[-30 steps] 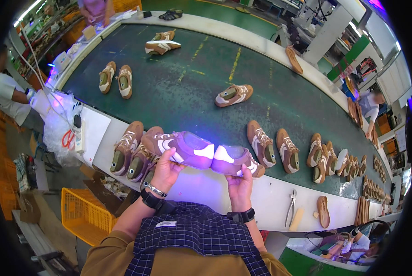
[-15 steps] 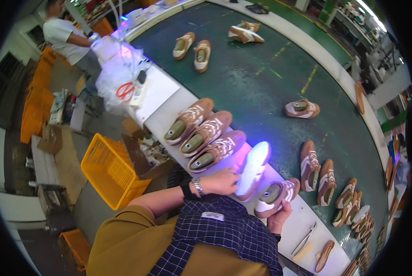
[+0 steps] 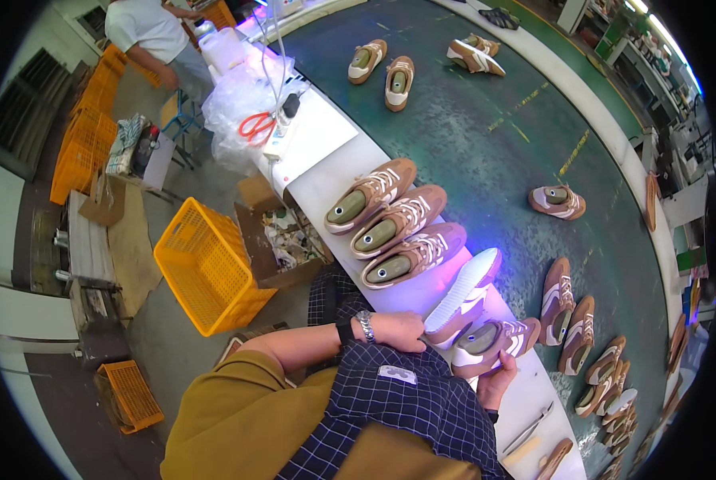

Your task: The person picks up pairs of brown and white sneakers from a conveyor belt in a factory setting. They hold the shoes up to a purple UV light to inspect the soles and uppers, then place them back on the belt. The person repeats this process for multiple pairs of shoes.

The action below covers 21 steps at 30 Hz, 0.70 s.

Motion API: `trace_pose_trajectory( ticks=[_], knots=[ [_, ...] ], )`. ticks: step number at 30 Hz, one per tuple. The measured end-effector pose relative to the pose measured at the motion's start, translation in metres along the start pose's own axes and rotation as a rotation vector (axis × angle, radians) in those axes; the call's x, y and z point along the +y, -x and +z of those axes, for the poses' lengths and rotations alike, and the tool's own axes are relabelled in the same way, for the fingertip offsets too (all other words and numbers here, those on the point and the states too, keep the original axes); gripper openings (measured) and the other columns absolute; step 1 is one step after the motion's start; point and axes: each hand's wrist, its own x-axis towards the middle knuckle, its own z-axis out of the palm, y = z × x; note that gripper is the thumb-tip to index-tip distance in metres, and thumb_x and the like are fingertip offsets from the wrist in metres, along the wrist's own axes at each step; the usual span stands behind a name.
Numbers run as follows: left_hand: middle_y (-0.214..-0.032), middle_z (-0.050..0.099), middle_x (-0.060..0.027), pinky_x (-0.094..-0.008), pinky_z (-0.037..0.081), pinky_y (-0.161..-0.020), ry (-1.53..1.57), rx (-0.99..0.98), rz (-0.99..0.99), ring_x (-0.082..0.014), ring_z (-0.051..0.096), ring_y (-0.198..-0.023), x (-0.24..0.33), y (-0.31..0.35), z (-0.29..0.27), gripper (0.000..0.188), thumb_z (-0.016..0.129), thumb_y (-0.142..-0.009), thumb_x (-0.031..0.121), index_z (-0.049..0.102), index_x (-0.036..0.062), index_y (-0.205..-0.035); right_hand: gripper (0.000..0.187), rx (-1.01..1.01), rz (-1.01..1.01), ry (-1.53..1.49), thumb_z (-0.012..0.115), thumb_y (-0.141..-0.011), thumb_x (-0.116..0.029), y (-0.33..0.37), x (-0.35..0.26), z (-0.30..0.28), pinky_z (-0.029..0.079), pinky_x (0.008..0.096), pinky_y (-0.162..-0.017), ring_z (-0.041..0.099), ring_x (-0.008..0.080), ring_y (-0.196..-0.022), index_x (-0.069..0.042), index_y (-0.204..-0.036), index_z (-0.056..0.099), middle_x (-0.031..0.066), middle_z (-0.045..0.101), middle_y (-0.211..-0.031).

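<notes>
My left hand (image 3: pixel 399 331) has its fingers curled at the heel of a brown-and-white sneaker (image 3: pixel 463 300). That sneaker lies tipped on its side on the white bench top, its pale sole turned up toward me under violet light. In my right hand (image 3: pixel 498 382) is a second brown-and-white sneaker (image 3: pixel 494 346), gripped along its side near the heel, with an olive insert in its opening. Some of the right fingers are hidden by this shoe. Left of both stand three matching sneakers (image 3: pixel 398 216) in a row, their toes pointing away.
Beyond the bench a green conveyor belt (image 3: pixel 470 144) carries several sneakers. Tweezers (image 3: pixel 527 428) lie near a brown strap-like piece (image 3: pixel 555 459) at lower right. A yellow crate (image 3: pixel 214 272) and a cardboard box (image 3: pixel 290 276) stand on the floor left. A person (image 3: pixel 146 40) stands far left.
My left hand has shifted down to the heel of the tipped sneaker, which has turned so its side shows more. My right hand keeps its grip. The whole view has swung somewhat.
</notes>
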Motion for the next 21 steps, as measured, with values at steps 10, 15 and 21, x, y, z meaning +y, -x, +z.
trace_pose_trajectory(
  ticks=[10,15,21],
  knots=[
    [-0.101,0.053,-0.0189,-0.0400,0.040,-0.083,-0.081,0.787,-0.008,-0.0337,0.050,-0.094,0.021,0.037,-0.028,0.037,0.060,-0.074,0.017,0.054,-0.0018,-0.106,0.047,0.013,-0.018,0.074,0.056,-0.070,-0.011,0.007,-0.002,0.013,0.040,0.0356,-0.096,0.056,0.0239,-0.102,0.001,-0.115,0.052,0.0096,0.059,-0.110],
    [-0.115,0.043,-0.0218,-0.0439,0.034,-0.091,-0.333,0.977,-0.335,-0.0347,0.042,-0.104,-0.001,0.036,-0.035,0.072,0.064,-0.068,0.018,0.035,-0.0105,-0.127,0.046,-0.023,0.006,0.056,0.056,-0.071,-0.011,0.010,-0.004,0.015,0.040,0.0352,-0.096,0.055,0.0236,-0.102,0.002,-0.115,0.052,0.0093,0.059,-0.110],
    [-0.113,0.045,-0.0226,-0.0435,0.037,-0.088,-0.418,0.973,-0.312,-0.0342,0.044,-0.101,-0.004,0.030,-0.027,0.069,0.063,-0.067,0.015,0.037,-0.0110,-0.126,0.046,-0.019,0.039,0.036,0.056,-0.069,-0.010,0.008,-0.005,0.016,0.041,0.0359,-0.095,0.056,0.0243,-0.103,0.002,-0.114,0.053,0.0097,0.059,-0.110]
  ],
)
